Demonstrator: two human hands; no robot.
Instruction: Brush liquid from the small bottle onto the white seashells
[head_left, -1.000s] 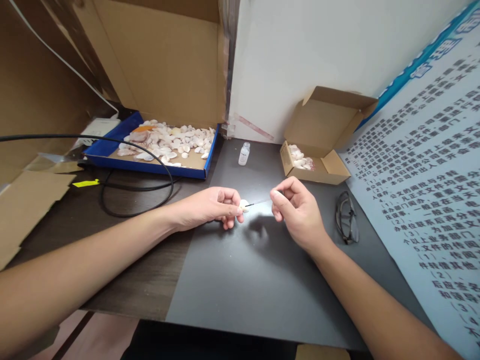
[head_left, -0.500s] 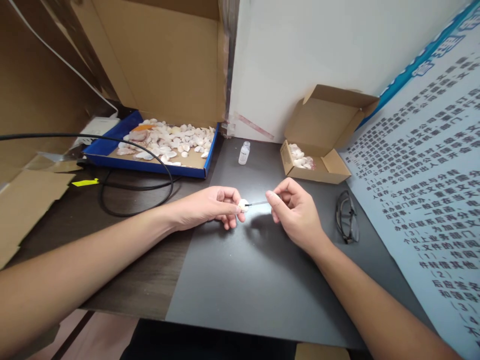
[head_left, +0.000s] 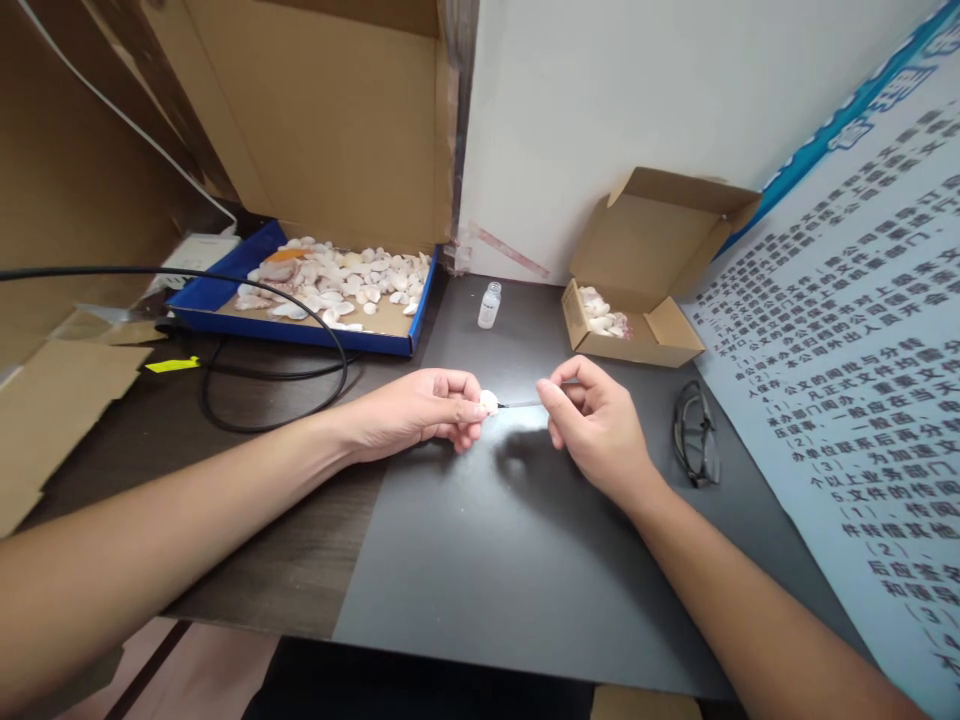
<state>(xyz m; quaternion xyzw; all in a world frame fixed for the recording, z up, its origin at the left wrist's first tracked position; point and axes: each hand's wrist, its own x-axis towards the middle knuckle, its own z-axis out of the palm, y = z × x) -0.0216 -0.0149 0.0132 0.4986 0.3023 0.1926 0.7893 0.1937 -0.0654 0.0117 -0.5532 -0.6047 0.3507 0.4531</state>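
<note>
A small white seashell point(head_left: 489, 402) is pinched between the thumb and fingers of my left hand point(head_left: 446, 408) above the dark mat. My right hand point(head_left: 592, 415) holds a thin brush point(head_left: 521, 404) by its far end, with thumb and fingertips closed on it. The brush lies nearly level and its dark tip meets the right edge of the shell. The bristles are too small to make out clearly. Behind the hands, a small clear bottle point(head_left: 490, 305) with a white label stands upright and uncapped.
At the back left, a blue-edged box point(head_left: 300, 335) holds many shells. A smaller cardboard box point(head_left: 637, 345) at the right has several more. Glasses point(head_left: 695, 433) rest beside my right hand. A black cable point(head_left: 341, 370) loops across the left, and a printed sheet point(head_left: 840, 380) borders the right.
The brush and my right hand have shifted slightly right, bringing the dark tip from the shell's face to its right edge. My left hand has tilted the shell a little.
</note>
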